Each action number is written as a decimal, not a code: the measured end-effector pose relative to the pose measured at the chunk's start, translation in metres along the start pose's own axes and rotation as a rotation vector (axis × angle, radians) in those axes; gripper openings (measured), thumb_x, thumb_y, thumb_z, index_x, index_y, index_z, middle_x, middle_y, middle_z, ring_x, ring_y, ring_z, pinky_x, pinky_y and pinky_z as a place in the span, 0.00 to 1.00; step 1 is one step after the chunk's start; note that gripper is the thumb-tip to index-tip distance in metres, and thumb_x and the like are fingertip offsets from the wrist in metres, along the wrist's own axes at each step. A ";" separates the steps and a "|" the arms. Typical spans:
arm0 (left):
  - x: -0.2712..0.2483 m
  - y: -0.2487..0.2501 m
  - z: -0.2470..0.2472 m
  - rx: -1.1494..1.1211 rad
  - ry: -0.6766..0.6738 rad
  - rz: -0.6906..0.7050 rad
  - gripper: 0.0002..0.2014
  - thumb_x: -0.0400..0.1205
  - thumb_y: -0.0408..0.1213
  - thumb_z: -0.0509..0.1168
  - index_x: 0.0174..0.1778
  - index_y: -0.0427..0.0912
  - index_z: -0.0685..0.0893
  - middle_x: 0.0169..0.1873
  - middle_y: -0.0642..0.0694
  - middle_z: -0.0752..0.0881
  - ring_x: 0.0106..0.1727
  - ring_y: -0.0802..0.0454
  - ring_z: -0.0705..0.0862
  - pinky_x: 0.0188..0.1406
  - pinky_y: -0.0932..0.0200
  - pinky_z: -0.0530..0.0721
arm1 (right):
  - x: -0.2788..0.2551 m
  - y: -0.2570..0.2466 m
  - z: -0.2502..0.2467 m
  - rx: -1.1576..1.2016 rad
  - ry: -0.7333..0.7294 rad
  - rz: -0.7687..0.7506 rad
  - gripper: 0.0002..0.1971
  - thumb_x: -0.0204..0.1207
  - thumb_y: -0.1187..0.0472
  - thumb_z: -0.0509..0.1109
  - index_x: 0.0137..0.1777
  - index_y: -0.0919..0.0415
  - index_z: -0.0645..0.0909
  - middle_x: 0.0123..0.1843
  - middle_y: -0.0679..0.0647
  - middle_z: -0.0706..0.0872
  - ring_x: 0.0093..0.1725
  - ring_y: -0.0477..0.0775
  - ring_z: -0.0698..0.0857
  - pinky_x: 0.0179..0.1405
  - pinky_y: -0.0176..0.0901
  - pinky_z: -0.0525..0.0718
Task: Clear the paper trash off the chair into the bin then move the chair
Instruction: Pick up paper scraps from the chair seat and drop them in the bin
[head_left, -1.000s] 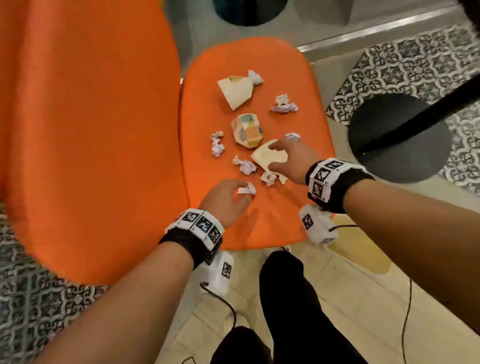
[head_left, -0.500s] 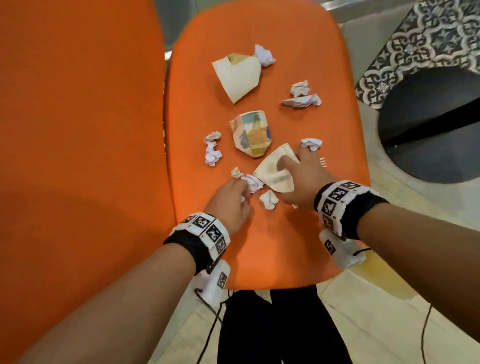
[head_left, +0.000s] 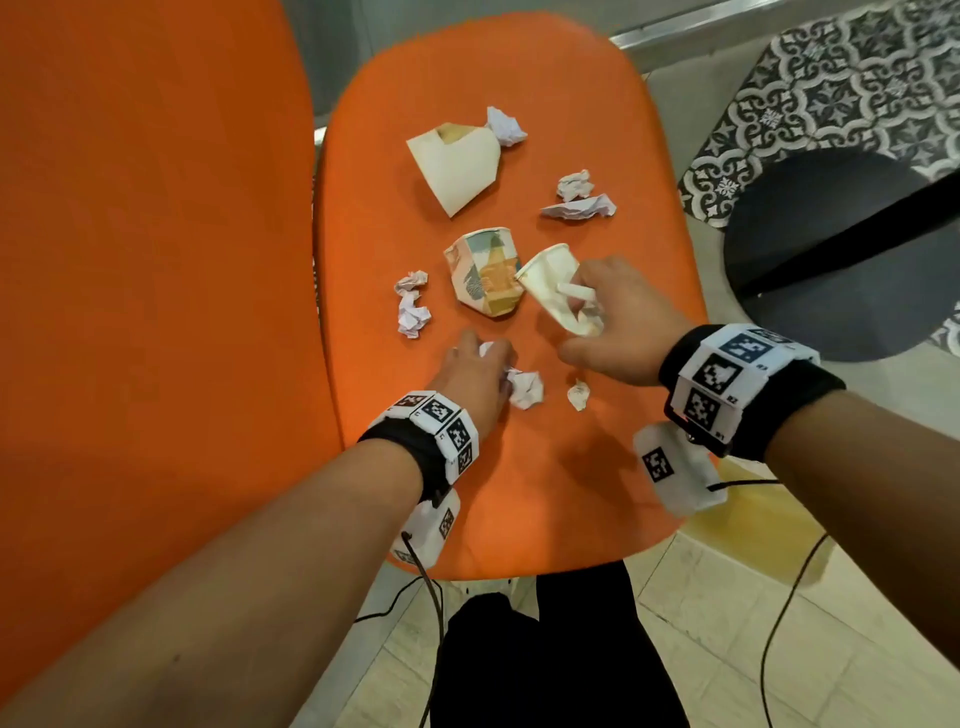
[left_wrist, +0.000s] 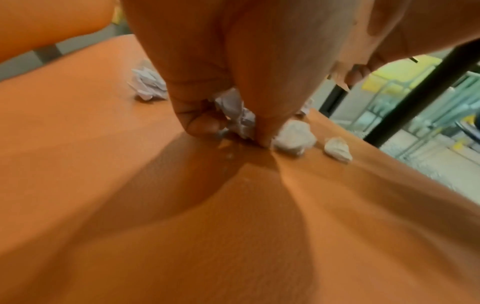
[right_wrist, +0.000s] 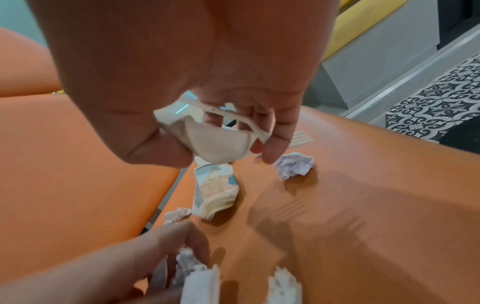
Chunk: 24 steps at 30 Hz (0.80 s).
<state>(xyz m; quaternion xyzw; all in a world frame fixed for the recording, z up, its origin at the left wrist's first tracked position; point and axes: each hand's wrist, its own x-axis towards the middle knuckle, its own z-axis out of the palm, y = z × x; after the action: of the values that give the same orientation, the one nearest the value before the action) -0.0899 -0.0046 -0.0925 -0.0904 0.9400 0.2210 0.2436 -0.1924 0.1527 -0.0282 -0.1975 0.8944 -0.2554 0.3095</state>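
Paper trash litters the orange chair seat (head_left: 545, 478). My right hand (head_left: 576, 312) grips a crushed white paper cup (head_left: 550, 286) just above the seat; the right wrist view shows the cup (right_wrist: 215, 142) between thumb and curled fingers. My left hand (head_left: 483, 358) presses down on the seat and pinches a crumpled paper wad (left_wrist: 236, 115). Beside it lie a larger wad (head_left: 527, 389) and a small scrap (head_left: 577, 395). A crushed patterned cup (head_left: 485, 278) lies mid-seat, a flattened white cup (head_left: 452, 166) farther back. No bin is in view.
More paper balls sit at the seat's left (head_left: 413, 306), right (head_left: 576, 200) and back (head_left: 506, 127). A second orange chair (head_left: 156, 260) stands close on the left. A black round base with a pole (head_left: 831, 260) is on the floor to the right. Cables hang from my wrists.
My right hand has lifted the white cup off the seat and turned it. My left hand has slid forward and closed on a paper wad.
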 end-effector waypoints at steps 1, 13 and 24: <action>-0.001 0.001 -0.002 -0.011 0.024 -0.005 0.16 0.80 0.37 0.62 0.64 0.44 0.75 0.59 0.35 0.72 0.54 0.33 0.79 0.50 0.47 0.81 | -0.005 0.001 0.001 0.003 0.010 -0.011 0.24 0.62 0.55 0.77 0.57 0.57 0.74 0.52 0.52 0.70 0.52 0.53 0.70 0.46 0.43 0.67; -0.059 0.131 -0.041 -0.377 0.431 0.386 0.12 0.79 0.42 0.64 0.57 0.45 0.79 0.49 0.46 0.71 0.44 0.50 0.79 0.45 0.66 0.73 | -0.178 0.101 -0.005 0.308 0.457 0.230 0.19 0.58 0.55 0.73 0.48 0.58 0.73 0.51 0.54 0.72 0.46 0.55 0.74 0.39 0.41 0.71; -0.003 0.244 0.285 -0.011 -0.263 0.198 0.18 0.83 0.43 0.60 0.67 0.42 0.71 0.67 0.35 0.66 0.54 0.32 0.81 0.52 0.47 0.77 | -0.211 0.358 0.139 0.341 0.244 0.617 0.23 0.57 0.52 0.81 0.49 0.57 0.76 0.46 0.54 0.81 0.46 0.61 0.82 0.38 0.46 0.78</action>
<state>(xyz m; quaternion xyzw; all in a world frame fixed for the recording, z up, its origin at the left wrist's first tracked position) -0.0360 0.3424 -0.2241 0.0309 0.9032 0.2589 0.3409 -0.0176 0.4973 -0.2340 0.1678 0.8867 -0.3172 0.2916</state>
